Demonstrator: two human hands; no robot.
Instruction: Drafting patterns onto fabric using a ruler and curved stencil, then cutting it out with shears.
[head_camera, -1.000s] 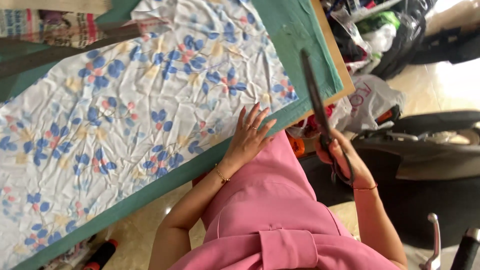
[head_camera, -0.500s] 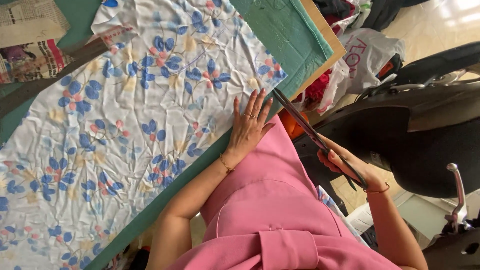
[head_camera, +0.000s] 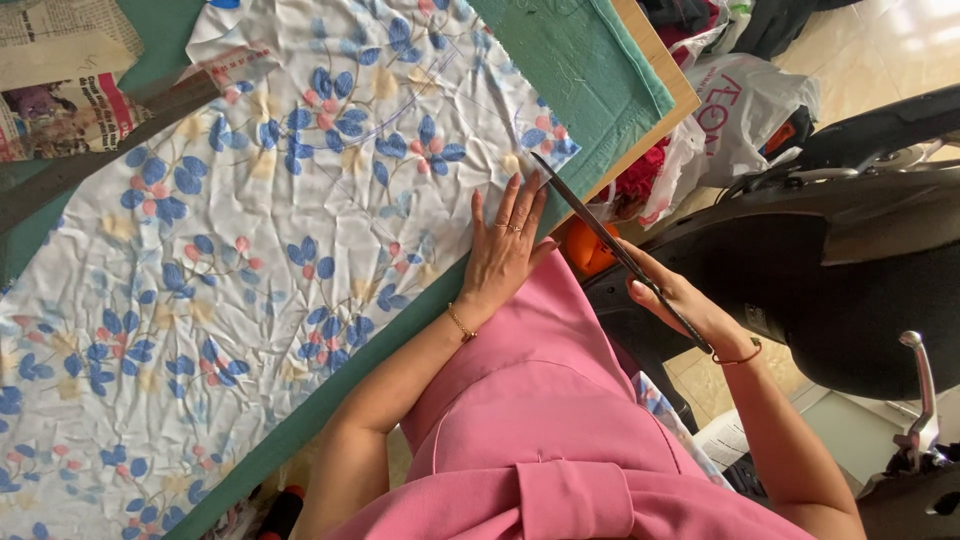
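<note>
On fabric (head_camera: 250, 250), left hand (head_camera: 503, 255) flat, fingers spread

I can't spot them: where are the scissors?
The scissors are in the right hand, off the table's right edge, their tip beside the left hand on the floral fabric.

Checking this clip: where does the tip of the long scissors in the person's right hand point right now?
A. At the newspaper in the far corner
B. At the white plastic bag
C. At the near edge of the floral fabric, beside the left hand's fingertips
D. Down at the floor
C: the scissors, gripped by the right hand, reach their tip to the floral fabric edge next to the left hand lying flat on it.
</note>
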